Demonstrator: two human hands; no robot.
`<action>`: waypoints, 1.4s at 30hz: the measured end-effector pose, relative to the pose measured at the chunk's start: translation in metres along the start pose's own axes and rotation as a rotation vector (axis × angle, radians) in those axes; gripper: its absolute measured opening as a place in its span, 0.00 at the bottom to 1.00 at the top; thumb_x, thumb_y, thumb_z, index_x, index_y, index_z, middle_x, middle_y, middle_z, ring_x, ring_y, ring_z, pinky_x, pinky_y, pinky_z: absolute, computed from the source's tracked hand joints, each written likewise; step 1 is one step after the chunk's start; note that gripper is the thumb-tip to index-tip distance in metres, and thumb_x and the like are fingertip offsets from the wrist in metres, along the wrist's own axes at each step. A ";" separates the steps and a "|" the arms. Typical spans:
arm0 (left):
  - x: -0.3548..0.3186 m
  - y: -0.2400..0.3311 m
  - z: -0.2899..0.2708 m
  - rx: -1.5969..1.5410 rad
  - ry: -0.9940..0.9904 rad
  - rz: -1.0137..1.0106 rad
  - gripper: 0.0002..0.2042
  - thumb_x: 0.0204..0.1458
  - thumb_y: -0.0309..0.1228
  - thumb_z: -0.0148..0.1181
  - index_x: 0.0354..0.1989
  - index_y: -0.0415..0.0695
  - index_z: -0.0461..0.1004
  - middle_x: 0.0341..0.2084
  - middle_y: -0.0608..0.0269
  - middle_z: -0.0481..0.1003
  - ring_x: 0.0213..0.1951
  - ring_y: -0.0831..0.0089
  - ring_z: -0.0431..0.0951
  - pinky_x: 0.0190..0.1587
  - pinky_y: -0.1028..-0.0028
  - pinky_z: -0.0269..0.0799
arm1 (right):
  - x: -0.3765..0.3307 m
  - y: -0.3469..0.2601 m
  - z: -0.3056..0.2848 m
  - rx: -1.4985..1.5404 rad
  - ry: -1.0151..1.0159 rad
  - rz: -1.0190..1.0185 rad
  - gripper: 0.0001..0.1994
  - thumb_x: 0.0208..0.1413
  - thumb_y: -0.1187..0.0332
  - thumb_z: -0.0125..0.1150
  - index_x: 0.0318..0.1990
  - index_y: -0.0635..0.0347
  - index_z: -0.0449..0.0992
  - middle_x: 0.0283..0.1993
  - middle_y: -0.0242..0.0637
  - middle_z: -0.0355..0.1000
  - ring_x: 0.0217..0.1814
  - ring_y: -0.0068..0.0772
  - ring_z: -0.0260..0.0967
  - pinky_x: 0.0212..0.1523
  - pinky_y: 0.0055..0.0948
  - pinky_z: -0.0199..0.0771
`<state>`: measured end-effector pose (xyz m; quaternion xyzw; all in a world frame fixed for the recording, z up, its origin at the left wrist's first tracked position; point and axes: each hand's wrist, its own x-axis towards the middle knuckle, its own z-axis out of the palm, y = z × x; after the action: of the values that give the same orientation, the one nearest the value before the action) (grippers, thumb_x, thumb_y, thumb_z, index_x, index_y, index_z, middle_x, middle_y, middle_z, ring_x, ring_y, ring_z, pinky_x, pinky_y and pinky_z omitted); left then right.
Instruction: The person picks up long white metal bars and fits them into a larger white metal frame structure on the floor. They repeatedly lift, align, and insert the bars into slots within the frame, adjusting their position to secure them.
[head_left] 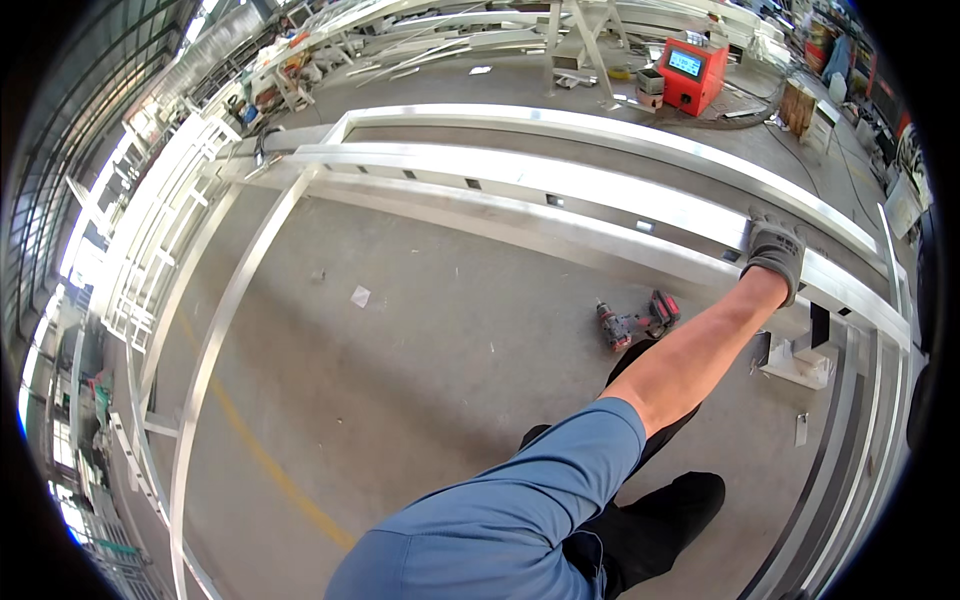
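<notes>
My left hand (pixel 775 250), in a grey work glove, reaches across to the right and is closed over a long white metal tube (pixel 560 185). Small square cutouts run along the side of this tube. It lies beside another white rail (pixel 560 122), and both belong to a large frame of white bars. My blue sleeve and bare forearm cross the lower middle. On the floor under the tube lies a red and black cordless drill (pixel 637 320), just left of my forearm. My right hand is out of view.
Bracket-like metal pieces (pixel 797 360) stand at the right, near long dark and pale bars (pixel 835 470). A white crossbar (pixel 235 310) curves down the left. Behind the frame stands a red machine with a screen (pixel 692 78), with cables and trestles about it.
</notes>
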<state>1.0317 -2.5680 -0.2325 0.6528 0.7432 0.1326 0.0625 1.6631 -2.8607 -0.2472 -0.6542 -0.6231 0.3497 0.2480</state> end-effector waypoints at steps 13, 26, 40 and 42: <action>-0.027 -0.136 -0.008 0.196 0.089 -0.040 0.29 0.35 0.55 0.74 0.39 0.45 0.79 0.33 0.48 0.81 0.38 0.50 0.83 0.44 0.55 0.76 | 0.068 -0.098 0.114 -0.526 0.172 -0.035 0.15 0.62 0.60 0.61 0.50 0.59 0.77 0.33 0.49 0.75 0.33 0.50 0.72 0.37 0.43 0.72; -0.044 -0.115 -0.033 0.240 -0.030 -0.148 0.35 0.35 0.51 0.79 0.53 0.49 0.76 0.49 0.57 0.80 0.54 0.58 0.79 0.57 0.60 0.72 | 0.005 -0.092 0.073 -0.552 0.053 0.404 0.15 0.50 0.63 0.71 0.37 0.64 0.74 0.33 0.44 0.77 0.37 0.40 0.76 0.40 0.40 0.74; -0.026 -0.123 -0.032 0.091 0.023 -0.060 0.35 0.33 0.45 0.80 0.52 0.42 0.77 0.47 0.48 0.81 0.51 0.52 0.81 0.54 0.60 0.75 | 0.050 -0.089 0.087 -0.507 0.047 0.332 0.18 0.53 0.56 0.69 0.36 0.63 0.72 0.32 0.47 0.78 0.36 0.45 0.77 0.39 0.42 0.71; -0.024 -0.127 -0.025 0.093 -0.014 -0.057 0.35 0.33 0.46 0.79 0.52 0.43 0.77 0.47 0.49 0.81 0.51 0.52 0.81 0.54 0.60 0.75 | 0.063 -0.098 0.094 -0.564 0.019 0.265 0.20 0.54 0.53 0.69 0.38 0.62 0.73 0.33 0.48 0.78 0.37 0.51 0.76 0.39 0.45 0.71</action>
<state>0.9069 -2.6085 -0.2456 0.6343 0.7665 0.0915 0.0414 1.5267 -2.7990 -0.2417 -0.7760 -0.6025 0.1862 0.0146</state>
